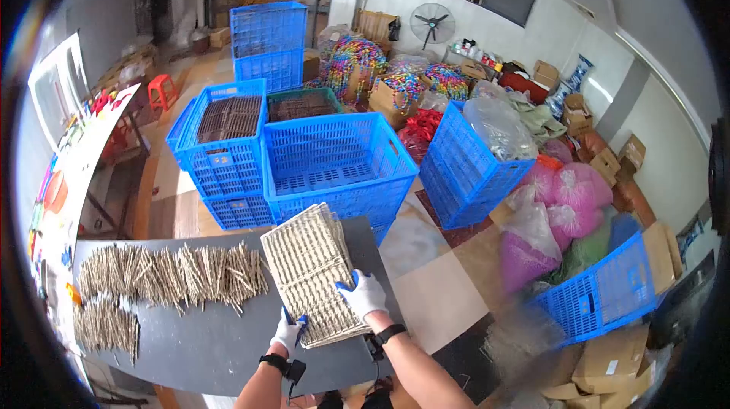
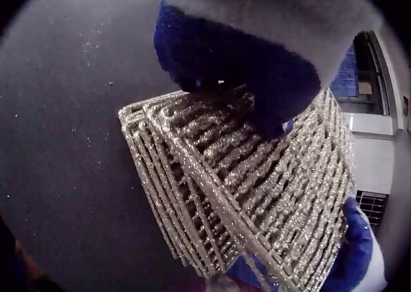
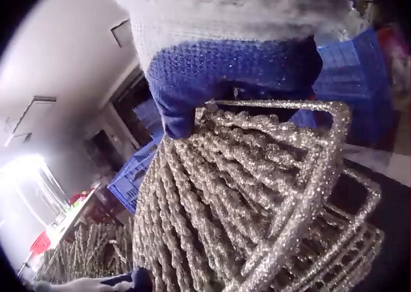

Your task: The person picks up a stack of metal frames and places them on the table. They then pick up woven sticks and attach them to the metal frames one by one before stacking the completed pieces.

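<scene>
A stack of glittery woven wire panels [image 1: 310, 266] lies on the dark table [image 1: 205, 337], its near end lifted slightly. My gloved left hand [image 1: 290, 331] grips the stack's near left corner; in the left wrist view its blue fingers [image 2: 237, 73] curl over the top panels [image 2: 250, 183]. At the stack's near right edge my gloved right hand [image 1: 363, 292] holds on, its blue fingers [image 3: 231, 73] curled over the panel rims [image 3: 257, 189]. The right glove [image 2: 356, 253] shows past the stack in the left wrist view.
Rows of small glittery woven pieces [image 1: 171, 272] cover the table's left part. Just beyond the table's far edge stand several blue crates [image 1: 334, 162]. Pink bags [image 1: 563, 196], another blue crate [image 1: 601, 291] and cardboard boxes [image 1: 608, 367] fill the floor at right.
</scene>
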### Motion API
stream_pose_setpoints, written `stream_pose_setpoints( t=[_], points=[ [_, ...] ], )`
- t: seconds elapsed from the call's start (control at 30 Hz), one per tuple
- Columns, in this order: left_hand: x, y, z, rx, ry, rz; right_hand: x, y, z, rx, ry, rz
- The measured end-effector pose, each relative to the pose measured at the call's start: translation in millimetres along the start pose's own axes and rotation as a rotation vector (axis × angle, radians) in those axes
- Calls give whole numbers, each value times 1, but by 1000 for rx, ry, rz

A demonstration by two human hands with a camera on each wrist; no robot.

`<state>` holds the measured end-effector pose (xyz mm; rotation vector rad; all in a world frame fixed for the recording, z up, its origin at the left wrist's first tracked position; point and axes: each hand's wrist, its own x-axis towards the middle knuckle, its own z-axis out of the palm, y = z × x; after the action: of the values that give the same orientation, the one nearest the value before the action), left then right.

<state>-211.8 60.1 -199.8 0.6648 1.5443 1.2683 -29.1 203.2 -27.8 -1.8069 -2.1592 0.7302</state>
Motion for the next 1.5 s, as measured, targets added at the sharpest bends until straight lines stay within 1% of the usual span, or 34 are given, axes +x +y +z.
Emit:
stream_pose_setpoints(
  t=[0.03, 0.07, 0.1, 0.17, 0.23, 0.27, 0.33, 0.43, 0.5, 0.57, 0.6, 0.7, 0.73, 0.8, 0.83, 0.9, 0.93, 0.97, 1.0, 1.03, 1.07, 1.1, 1.13, 1.17, 1.2, 1.23, 1.27, 1.3, 1.33, 1.37, 1.4, 1.43, 1.47, 1.5],
  points=[
    [-4, 7, -4, 46, -40, 60, -4, -3, 0, -13, 26, -40],
    [-15, 29, -2, -21, -62, 41, -8, -5, 1, 22, 61, -78],
    [-14, 24, -7, -170, -82, -13, -13, -8, 3, 14, 103, -112],
    [-12, 21, -17, -217, -167, 21, -20, -12, 8, 20, 161, -169],
    [-12, 19, -24, -282, -171, -56, -28, -19, 7, -62, 165, -181],
    [-13, 19, -25, -189, -183, -18, -30, -22, 5, -78, 146, -193],
    [-14, 19, -28, -191, -182, -37, -29, -23, 1, -107, 129, -198],
    [-13, 24, -25, -187, -175, -45, -14, -24, -9, -41, -56, -94],
    [-16, 30, -24, -152, -156, -28, 4, -23, -30, 95, -305, -24],
    [-12, 21, -28, -191, -161, -48, 20, -8, -16, 203, -294, -54],
    [-6, 6, -31, -226, -139, -50, 26, 0, -14, 222, -343, -42],
    [-2, -6, -31, -291, -102, -49, 25, 1, -17, -126, -218, -111],
    [-1, -11, -31, -296, -115, -20, 22, -1, -20, -130, -221, -113],
    [-13, 19, -18, -287, -120, 6, 20, -5, -25, -135, -197, -113],
    [-14, 17, -19, -293, -115, 8, 21, -2, -15, -140, -198, -119],
    [-11, 17, -24, -271, -145, -22, 23, 6, 17, 339, -160, -137],
    [-12, 21, -23, -207, -156, -9, 20, 4, 21, 541, -253, -87],
    [-14, 25, -24, -142, -165, 3, 14, -4, 12, 544, -254, -94],
    [-9, 16, -31, -257, -173, -70, 5, -11, 3, 591, -296, -45],
    [-15, 29, -30, -6, -180, 2, 1, -17, -3, 637, -338, 5],
    [-13, 27, -34, -24, -204, 2, 2, -14, 12, 573, -237, -99],
    [-10, 21, -38, -43, -230, 0, 3, -16, 16, 576, -237, -101],
    [-4, 16, -41, -197, -251, -82, 4, -19, 15, 492, -283, -88],
    [-1, 11, -45, -196, -254, -81, 4, -22, 15, 407, -326, -73],
    [1, 5, -50, -101, -269, -35, 5, -27, 19, 307, -299, -126],
    [1, 5, -50, -8, -284, 11, 2, -29, 20, 304, -297, -127],
    [5, 1, -55, -196, -313, -73, -2, -32, 20, 315, -250, -137],
    [8, 0, -61, -202, -314, -69, -6, -35, 21, 325, -204, -147],
    [9, 5, -65, -297, -360, -133, -14, -40, 19, 323, -107, -196],
    [9, 8, -68, -395, -404, -195, -19, -44, 14, 316, -108, -201],
    [9, 10, -68, -285, -390, -166, -28, -45, 8, 350, -134, -186],
    [6, 17, -67, -292, -387, -164, -36, -49, -1, 385, -159, -171],
    [4, 24, -64, -330, -413, -134, -40, -48, 2, 344, -94, -216],
    [3, 29, -62, -369, -440, -101, -44, -47, 3, 337, -94, -222]
  ],
)
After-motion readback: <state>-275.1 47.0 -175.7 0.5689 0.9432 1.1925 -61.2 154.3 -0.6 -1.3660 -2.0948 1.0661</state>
